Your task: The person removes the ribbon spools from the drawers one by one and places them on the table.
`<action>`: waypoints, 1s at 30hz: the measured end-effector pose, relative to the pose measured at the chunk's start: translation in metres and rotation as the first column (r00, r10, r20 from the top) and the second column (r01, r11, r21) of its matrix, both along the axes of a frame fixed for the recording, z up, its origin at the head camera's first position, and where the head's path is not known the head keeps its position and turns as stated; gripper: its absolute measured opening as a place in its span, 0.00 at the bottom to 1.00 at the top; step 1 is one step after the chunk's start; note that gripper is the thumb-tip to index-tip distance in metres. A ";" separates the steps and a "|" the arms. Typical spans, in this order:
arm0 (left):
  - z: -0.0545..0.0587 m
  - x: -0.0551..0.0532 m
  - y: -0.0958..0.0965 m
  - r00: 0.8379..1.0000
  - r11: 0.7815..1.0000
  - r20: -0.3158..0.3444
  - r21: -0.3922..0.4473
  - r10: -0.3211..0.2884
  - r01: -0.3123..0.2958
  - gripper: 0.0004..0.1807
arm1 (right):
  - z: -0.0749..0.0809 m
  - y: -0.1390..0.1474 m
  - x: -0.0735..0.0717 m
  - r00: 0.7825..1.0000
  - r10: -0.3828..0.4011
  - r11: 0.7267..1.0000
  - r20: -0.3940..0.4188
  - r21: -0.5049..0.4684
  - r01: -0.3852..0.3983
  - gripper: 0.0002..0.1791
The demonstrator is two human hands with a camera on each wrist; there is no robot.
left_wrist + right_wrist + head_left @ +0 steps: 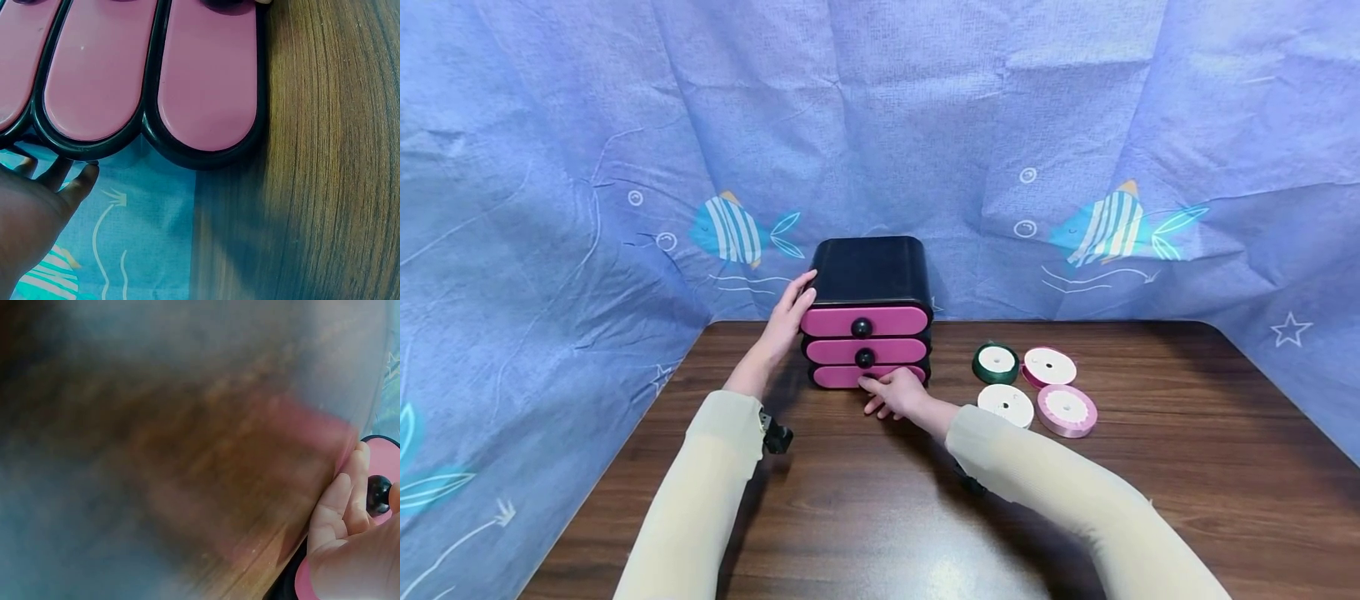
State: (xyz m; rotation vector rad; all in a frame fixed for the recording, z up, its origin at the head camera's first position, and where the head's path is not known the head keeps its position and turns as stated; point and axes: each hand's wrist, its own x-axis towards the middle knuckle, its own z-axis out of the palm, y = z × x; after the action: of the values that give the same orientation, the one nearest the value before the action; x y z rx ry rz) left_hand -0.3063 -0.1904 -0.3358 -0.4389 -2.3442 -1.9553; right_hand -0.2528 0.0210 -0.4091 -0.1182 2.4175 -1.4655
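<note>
A small black chest of drawers [871, 268] stands upright near the table's back edge, with three stacked pink drawer fronts. All three look closed. My left hand [785, 323] rests against its upper left side, fingers extended; the left wrist view shows those fingertips [86, 178] touching the black casing. Down at the bottom drawer [835, 377], my right hand [904, 393] pinches the round black drawer knob [377, 495] between thumb and fingers. The knobs of the top drawer [898, 321] and middle drawer [898, 350] are untouched.
To the chest's right lie a green ribbon spool [996, 363], a white one [1005, 405], a light pink one [1067, 410] and a spool with a dark pink edge [1049, 367]. Behind the wooden table [850, 517] hangs a blue fish-print cloth [925, 125].
</note>
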 end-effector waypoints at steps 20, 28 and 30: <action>0.024 0.024 0.006 0.999 1.000 0.040 -0.023 -0.012 0.013 0.30 | 0.004 0.003 0.035 0.999 0.046 0.998 0.005 -0.040 -0.045 0.22; 0.020 0.020 0.004 0.999 1.000 0.035 -0.023 -0.015 0.016 0.30 | 0.005 0.002 0.050 0.999 0.048 0.995 0.023 -0.083 -0.046 0.22; 0.024 0.024 0.006 0.999 1.000 0.032 -0.024 -0.014 0.015 0.30 | 0.005 0.002 0.053 0.999 0.047 0.995 0.022 -0.090 -0.045 0.22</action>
State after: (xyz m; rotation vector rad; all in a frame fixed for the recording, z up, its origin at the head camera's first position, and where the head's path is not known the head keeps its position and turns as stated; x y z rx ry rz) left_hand -0.2822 -0.1843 -0.3115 -0.4304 -2.3933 -1.9567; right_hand -0.2001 0.0230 -0.4045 -0.1741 2.3155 -1.5459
